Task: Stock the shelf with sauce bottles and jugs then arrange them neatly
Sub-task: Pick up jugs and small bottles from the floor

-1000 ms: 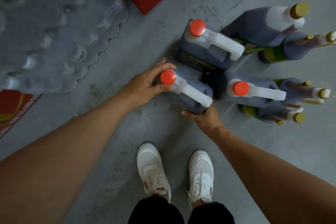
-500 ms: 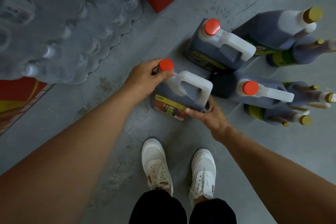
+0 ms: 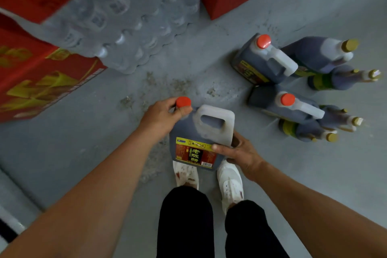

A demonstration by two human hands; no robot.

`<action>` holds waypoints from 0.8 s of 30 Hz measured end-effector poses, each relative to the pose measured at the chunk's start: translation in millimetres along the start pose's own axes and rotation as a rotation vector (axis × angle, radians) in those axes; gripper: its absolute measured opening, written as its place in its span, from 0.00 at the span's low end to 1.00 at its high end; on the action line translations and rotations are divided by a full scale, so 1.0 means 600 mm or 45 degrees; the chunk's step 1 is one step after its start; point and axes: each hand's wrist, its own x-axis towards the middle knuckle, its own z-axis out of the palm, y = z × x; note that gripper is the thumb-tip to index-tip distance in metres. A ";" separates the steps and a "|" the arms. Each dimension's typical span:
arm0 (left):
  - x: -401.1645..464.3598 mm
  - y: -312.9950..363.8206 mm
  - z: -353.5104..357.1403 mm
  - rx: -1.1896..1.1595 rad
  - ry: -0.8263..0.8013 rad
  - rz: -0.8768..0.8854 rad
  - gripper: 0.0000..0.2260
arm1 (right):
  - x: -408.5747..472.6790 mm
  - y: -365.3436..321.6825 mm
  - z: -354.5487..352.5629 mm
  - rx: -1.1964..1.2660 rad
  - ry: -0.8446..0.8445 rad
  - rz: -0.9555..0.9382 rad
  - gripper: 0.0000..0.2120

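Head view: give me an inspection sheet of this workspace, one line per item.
Surface: grey concrete floor, stained and gritty in patches.
Job's things: held jug of dark sauce, red cap, label facing the camera, tilted and lifted above the shoes; two red-capped jugs and several gold-capped bottles stand grouped on the floor.
Clutter: shrink-wrapped pack of clear bottles; red cartons.
Grippers: left hand grips the held jug's cap and neck; right hand holds its lower side, thumb on the label.
Cables: nothing seen.
Surroundings: white shoes, dark trousers; no shelf in view.
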 end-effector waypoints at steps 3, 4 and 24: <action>-0.069 0.021 -0.026 -0.038 0.059 -0.008 0.16 | -0.067 -0.038 0.004 -0.047 -0.032 -0.012 0.34; -0.095 0.028 -0.036 -0.052 0.088 -0.013 0.16 | -0.090 -0.053 0.008 -0.071 -0.039 -0.015 0.33; -0.788 0.115 -0.394 -0.905 0.603 0.088 0.45 | -0.620 -0.426 0.349 -0.575 -0.654 -0.415 0.24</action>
